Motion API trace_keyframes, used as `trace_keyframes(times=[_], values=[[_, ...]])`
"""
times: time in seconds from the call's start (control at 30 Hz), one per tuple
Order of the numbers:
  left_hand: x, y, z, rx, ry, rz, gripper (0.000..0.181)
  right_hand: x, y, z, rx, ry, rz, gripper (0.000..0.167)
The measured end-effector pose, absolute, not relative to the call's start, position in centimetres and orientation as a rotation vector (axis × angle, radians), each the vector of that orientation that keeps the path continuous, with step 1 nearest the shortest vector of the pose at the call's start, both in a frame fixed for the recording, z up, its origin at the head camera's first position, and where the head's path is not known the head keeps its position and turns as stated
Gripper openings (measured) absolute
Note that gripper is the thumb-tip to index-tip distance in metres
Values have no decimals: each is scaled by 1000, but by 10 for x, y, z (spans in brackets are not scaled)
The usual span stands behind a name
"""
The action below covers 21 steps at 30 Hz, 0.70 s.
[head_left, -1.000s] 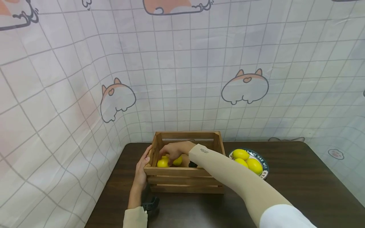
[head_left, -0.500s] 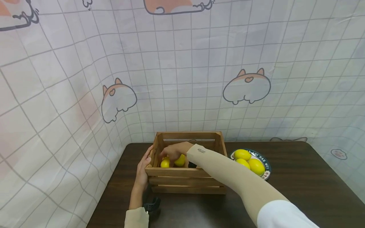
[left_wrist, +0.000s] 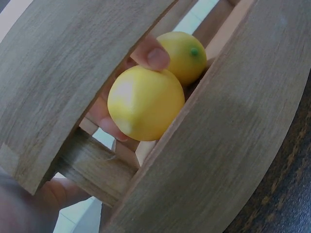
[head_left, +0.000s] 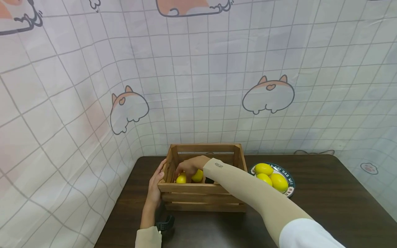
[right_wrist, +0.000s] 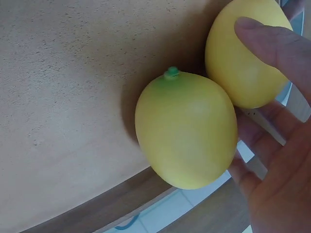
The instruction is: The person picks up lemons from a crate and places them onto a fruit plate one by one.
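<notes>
A slatted wooden crate (head_left: 203, 198) stands on the dark table. My left hand (head_left: 154, 187) lies along its left wall with fairly straight fingers, the thumb at the front corner. Inside the crate, my right hand (head_left: 190, 165) pinches a yellow lemon (head_left: 181, 178) at the left end. In the right wrist view my thumb presses on this held lemon (right_wrist: 245, 58), and the fingers reach behind it. Beside it on the crate floor lies a second lemon (right_wrist: 187, 131) with a green stem tip, which also shows as the lemon (head_left: 197, 175) right of my fingers.
To the right of the crate a patterned plate (head_left: 290, 186) bears several lemons (head_left: 279, 182). A curtain (head_left: 198, 86) with a grid and animal drawings hangs behind the table (head_left: 328, 199). My right forearm crosses the crate's front right edge.
Inside the crate my right hand has shifted slightly, and its fingers have closed in around the left lemon. The left hand stays on the crate's left wall. The plate keeps its place.
</notes>
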<state>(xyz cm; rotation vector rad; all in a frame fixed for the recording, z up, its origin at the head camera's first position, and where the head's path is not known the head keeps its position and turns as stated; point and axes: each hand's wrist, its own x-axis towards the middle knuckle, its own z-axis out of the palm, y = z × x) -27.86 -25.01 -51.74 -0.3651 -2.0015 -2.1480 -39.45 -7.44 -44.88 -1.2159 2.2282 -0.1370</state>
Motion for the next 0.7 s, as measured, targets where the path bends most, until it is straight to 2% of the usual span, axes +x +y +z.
trace_keyframes(times=[0.43,0.7], values=[[-280,-250,-518,-372,-2015,-2149,54,-397,-75,-443,-1294,2233,-59,55],[-281,-251,-519,-358,-2021,-2142,54,-396,-71,-430,-1300,2219,-215,57]])
